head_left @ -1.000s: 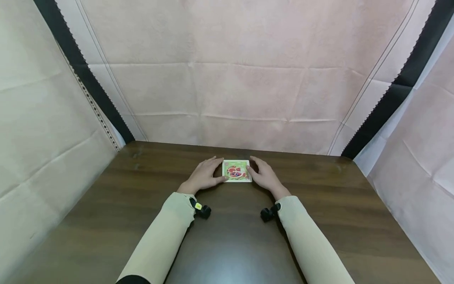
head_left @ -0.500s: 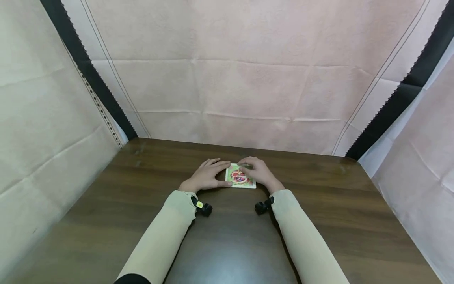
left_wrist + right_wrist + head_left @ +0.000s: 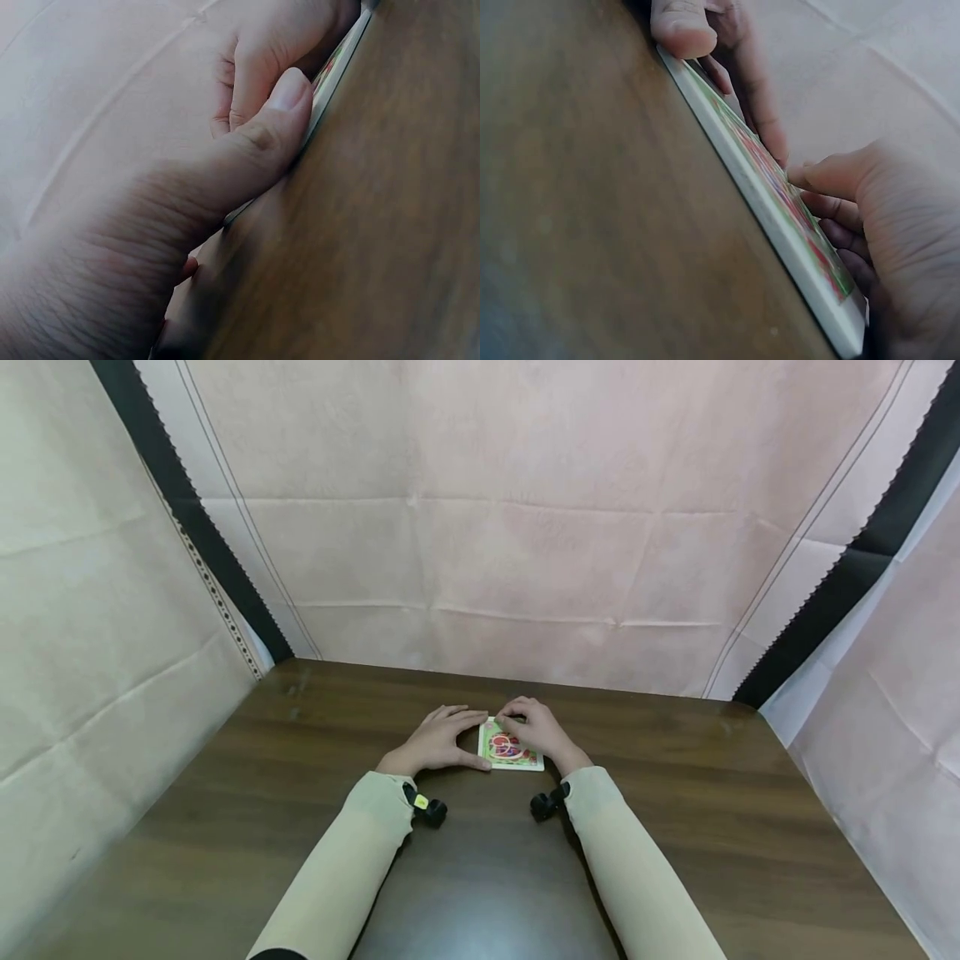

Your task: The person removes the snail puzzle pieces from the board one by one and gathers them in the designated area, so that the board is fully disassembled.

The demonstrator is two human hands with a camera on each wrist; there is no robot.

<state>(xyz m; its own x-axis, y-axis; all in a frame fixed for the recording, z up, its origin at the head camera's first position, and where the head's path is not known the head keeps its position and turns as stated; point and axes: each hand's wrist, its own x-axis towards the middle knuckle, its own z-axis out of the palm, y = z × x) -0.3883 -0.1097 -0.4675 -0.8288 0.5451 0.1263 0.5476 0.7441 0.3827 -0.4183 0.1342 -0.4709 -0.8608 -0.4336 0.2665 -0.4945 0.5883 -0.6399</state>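
A flat square box (image 3: 514, 760) with white sides and a green, red-patterned top lies on the wooden table in the head view. My left hand (image 3: 438, 743) grips its left side, thumb at the near corner and straighter fingers at the far one. My right hand (image 3: 542, 731) reaches over the top from the right, its thumb and forefinger pinching at the far edge near the left fingertips. The right wrist view shows the box's pale side wall (image 3: 742, 184) and the right fingers tucked behind the far edge. I cannot tell whether anything thin is between the right fingertips.
The brown wooden table (image 3: 480, 877) spreads around the box, its far edge close behind the hands. Pale fabric walls (image 3: 487, 552) with black strips rise at the back and both sides. A small black camera (image 3: 431, 814) sits at the left wrist, another (image 3: 546, 806) at the right.
My right hand has moved left from the box's right side, over its top to the far left part. Both hands and the box sit slightly lower and further right in view.
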